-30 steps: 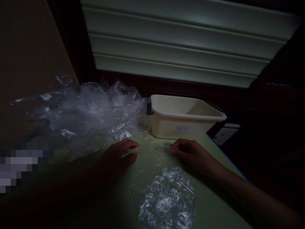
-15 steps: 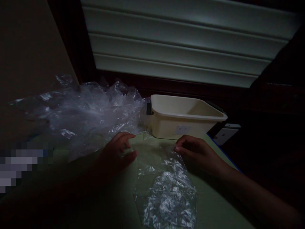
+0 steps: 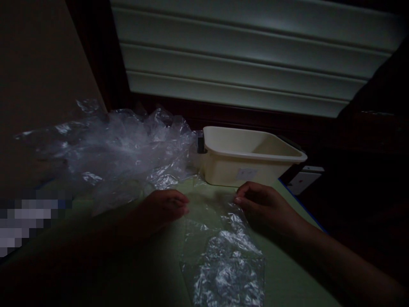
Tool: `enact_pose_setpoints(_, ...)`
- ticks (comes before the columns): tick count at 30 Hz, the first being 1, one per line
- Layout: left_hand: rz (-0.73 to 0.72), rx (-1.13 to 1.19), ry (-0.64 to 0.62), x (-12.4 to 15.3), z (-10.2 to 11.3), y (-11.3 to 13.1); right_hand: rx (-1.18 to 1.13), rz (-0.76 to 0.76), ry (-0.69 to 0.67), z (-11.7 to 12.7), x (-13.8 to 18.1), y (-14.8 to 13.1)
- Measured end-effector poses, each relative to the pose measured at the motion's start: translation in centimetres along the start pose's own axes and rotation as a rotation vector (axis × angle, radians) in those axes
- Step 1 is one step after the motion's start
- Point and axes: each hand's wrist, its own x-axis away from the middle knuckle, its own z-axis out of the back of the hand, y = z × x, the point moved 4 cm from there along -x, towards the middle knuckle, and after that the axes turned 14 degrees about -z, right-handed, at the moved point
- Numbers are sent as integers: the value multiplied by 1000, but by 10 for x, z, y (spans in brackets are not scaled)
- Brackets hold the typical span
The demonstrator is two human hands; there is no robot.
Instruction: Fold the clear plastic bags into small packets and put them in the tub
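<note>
Head view | right hand [image 3: 260, 204] pinching a clear plastic bag [image 3: 228, 275] at its far right | left hand [image 3: 161, 207] opposite, thumb and fingers close; I can't tell whether they hold film | bag spreads nearer than the pinch, on the green table [image 3: 289, 268] | cream bin [image 3: 223, 170] just beyond it | plastic heap [image 3: 128, 143] beyond left hand

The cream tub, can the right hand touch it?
Probably yes: nothing visible blocks the right hand from the cream tub just beyond, though that hand seems to pinch a clear bag.
</note>
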Motion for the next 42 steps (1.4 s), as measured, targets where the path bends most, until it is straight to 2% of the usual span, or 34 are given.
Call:
enact_pose_setpoints(12, -96, -185, -20, -1, 3, 2, -65, -126, -67, -1, -4, 11)
enact_pose_setpoints(19, -130, -219, -21, -1, 2, 1, -63, -177, -114, -2, -5, 16)
enact_pose_setpoints(42, -321, -307, 62, 1, 4, 1, 14, -111, -100, 0, -10, 21)
